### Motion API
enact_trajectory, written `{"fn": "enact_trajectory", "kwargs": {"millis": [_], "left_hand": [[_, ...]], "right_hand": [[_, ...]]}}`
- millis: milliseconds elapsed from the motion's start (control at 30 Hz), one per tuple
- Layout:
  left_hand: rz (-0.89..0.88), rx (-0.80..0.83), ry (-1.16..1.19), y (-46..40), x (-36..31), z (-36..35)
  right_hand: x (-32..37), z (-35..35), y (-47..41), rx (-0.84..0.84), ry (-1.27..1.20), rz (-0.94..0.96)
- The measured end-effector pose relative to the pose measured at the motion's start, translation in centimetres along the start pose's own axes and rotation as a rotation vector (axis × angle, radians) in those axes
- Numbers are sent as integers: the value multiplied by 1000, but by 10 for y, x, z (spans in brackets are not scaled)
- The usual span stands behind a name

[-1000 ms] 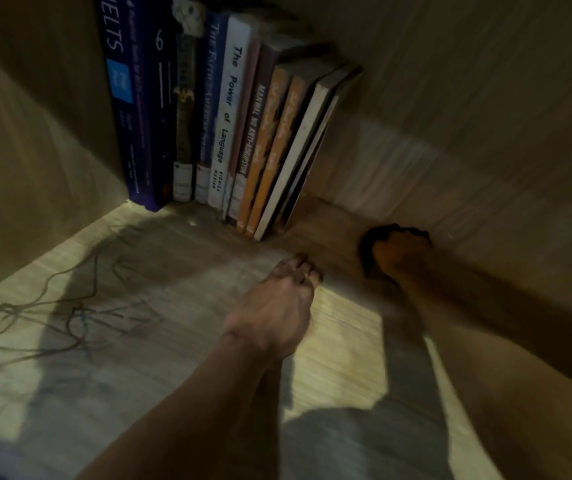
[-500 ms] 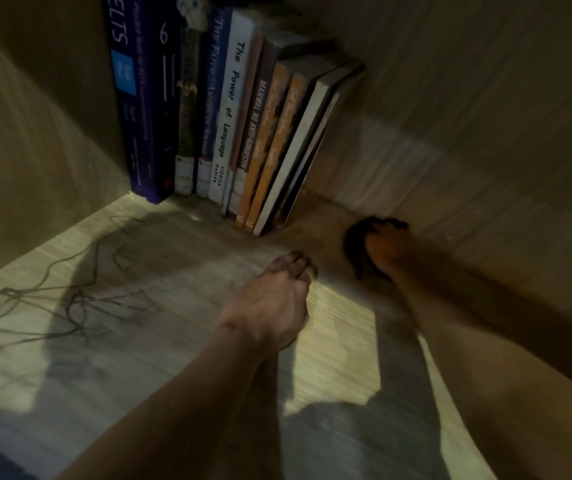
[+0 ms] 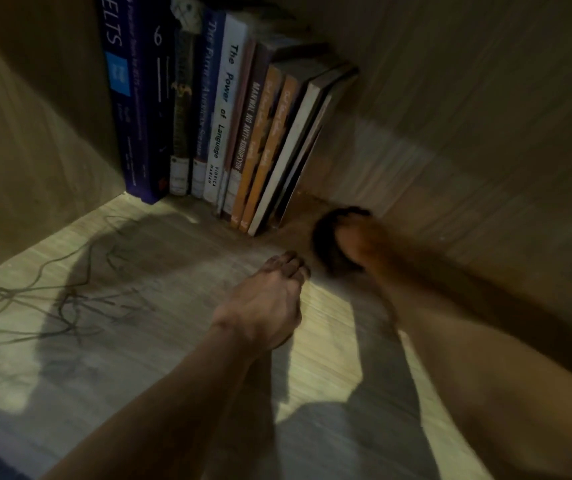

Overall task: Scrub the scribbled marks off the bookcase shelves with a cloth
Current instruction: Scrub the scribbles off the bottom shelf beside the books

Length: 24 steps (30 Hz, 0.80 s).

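The right hand (image 3: pixel 353 237) has slid the dark cloth (image 3: pixel 327 247) leftward along the shelf (image 3: pixel 173 341), its grip on the cloth lost in blur. The left hand (image 3: pixel 267 306) presses flat, holding nothing, and the scribbled marks (image 3: pixel 35 303) at far left remain untouched.

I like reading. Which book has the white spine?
The Power of Language, mid-row; its neighbours' spines are blue, brown or orange.

We reach both bare arms forward. Our left hand (image 3: pixel 267 299) lies palm down, fingers (image 3: pixel 289 263) together and fairly straight. Our right hand (image 3: pixel 353 237) reaches farther ahead, blurred and in shadow, so we cannot tell how its fingers lie.
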<state>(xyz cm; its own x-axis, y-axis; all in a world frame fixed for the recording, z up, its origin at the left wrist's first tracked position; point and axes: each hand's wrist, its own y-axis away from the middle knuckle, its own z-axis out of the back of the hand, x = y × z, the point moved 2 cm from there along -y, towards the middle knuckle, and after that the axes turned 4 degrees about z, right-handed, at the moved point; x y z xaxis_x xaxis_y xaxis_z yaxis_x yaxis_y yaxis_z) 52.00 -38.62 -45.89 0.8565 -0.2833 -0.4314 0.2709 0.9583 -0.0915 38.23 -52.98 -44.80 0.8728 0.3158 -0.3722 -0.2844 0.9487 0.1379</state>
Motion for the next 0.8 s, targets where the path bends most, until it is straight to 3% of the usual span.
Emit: {"fn": "enact_trajectory", "kwargs": {"millis": [67,167,267,333,467,533,667,800], "left_hand": [[10,-41,13,-1,0,-1],[-1,2,25,1,0,1],[-11,12,18,-1,3,0],[-11,4,8,-3,-1,-2],[15,-52,0,-1,0,-7],[7,-41,10,-1,3,-6],[27,-40,42,-2,7,-8],[18,-50,32,-3,3,-9]], "right_hand": [[27,13,2,-70,75,117],[19,31,28,-106,74,58],[-22,32,32,109,179,-15],[-31,9,23,77,222,-50],[64,13,-15,-80,29,161],[54,15,-9,-127,53,178],[-40,-22,8,33,180,-5],[9,-7,2,-104,175,118]]}}
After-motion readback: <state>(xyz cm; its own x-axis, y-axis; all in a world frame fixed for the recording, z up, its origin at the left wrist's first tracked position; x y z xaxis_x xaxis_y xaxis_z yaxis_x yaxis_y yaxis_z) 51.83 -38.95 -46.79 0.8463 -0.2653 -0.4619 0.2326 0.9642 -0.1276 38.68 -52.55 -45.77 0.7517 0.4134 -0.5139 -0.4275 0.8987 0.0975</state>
